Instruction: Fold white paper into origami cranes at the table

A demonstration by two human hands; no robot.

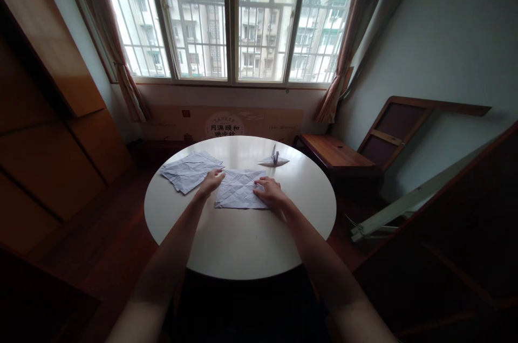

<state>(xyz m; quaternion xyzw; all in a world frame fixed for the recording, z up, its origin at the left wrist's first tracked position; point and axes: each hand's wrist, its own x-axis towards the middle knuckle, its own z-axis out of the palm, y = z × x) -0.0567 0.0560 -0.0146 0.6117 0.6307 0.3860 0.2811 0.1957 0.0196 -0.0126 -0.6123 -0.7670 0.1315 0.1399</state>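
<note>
A creased sheet of paper [238, 189] lies on the white round table [243, 246] between my hands. My left hand [211, 182] is at its upper left edge, thumb and fingers closed on the border. Across the right side of the same sheet rests my right hand [270, 191], fingers apart and touching the surface. To the left, a small stack of creased paper sheets [190, 169] lies at an angle, close by my left hand. A folded paper crane [275, 157] stands beyond my right hand, its wings spread.
A long printed cardboard box [174, 119] stands under the barred window [230, 19]. At the right are a low wooden table [335, 150] and a wooden frame leaning on the wall [399, 124]. Wooden cabinets [48, 159] line the left side.
</note>
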